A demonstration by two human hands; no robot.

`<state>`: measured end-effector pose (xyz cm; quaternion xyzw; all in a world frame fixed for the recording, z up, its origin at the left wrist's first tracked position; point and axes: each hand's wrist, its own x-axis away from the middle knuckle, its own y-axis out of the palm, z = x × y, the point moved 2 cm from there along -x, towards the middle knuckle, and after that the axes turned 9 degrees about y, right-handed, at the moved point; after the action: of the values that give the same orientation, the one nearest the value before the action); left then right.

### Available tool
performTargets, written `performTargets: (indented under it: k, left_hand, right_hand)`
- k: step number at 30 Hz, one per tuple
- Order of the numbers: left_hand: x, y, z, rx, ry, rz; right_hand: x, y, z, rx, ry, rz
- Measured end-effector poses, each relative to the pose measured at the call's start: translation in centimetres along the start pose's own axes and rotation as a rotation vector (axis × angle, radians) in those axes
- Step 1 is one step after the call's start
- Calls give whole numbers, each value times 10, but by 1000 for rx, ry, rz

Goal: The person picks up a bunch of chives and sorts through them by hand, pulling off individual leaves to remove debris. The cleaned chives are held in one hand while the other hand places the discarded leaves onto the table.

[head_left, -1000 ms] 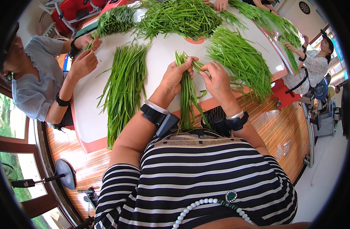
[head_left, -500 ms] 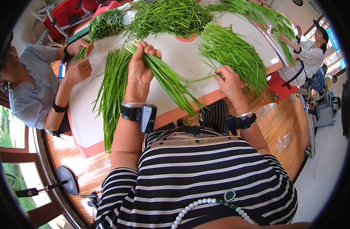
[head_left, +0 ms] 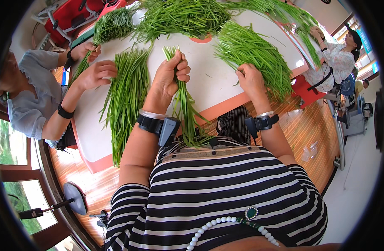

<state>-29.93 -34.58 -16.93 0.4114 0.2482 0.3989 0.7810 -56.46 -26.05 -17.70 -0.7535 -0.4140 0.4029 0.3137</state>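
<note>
My left hand [head_left: 167, 79] is closed round a bunch of garlic chives [head_left: 184, 102], whose pale cut ends poke up above the fist. Its green leaves hang down over the table's near edge toward my lap. At the near-left edge of the right-hand chive pile [head_left: 252, 52], my right hand [head_left: 252, 81] has thumb and fingers pinched together. Whatever may be between those fingertips is too small to make out. Left of my left hand, another chive pile [head_left: 127, 83] lies with its leaf tips drooping over the table edge.
The white table [head_left: 93, 138] has an orange-pink border. A large chive heap [head_left: 181, 19] and a darker bundle [head_left: 112, 27] lie at the back. On the left a co-worker's hands [head_left: 95, 75] handle chives; another person [head_left: 338, 58] works at the far right.
My left hand has moved right, and its bunch has swung from slanting rightward to hanging down. My right hand has shifted slightly up, and the loose blade by its fingertips no longer shows.
</note>
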Motion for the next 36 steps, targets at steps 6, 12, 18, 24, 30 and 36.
performTargets:
  k: [6, 12, 18, 24, 30, 36]
  left_hand:
    - [0, 3, -11, -129, -54, 69]
    - [0, 5, -11, -197, -56, 106]
    - [2, 7, -17, -235, -81, 119]
    - [4, 9, -20, -288, -45, 98]
    - [7, 22, -27, -409, -69, 52]
    - [7, 19, -28, -443, -69, 34]
  right_hand:
    - [-8, 4, 6, -138, -44, 66]
    - [-22, -17, 26, -501, 188, 132]
    - [-28, -4, -4, -44, 71, 88]
    - [-19, -1, -20, -114, -144, 154]
    - [9, 18, -54, -634, 8, -232]
    - [26, 25, -73, -631, 5, -343]
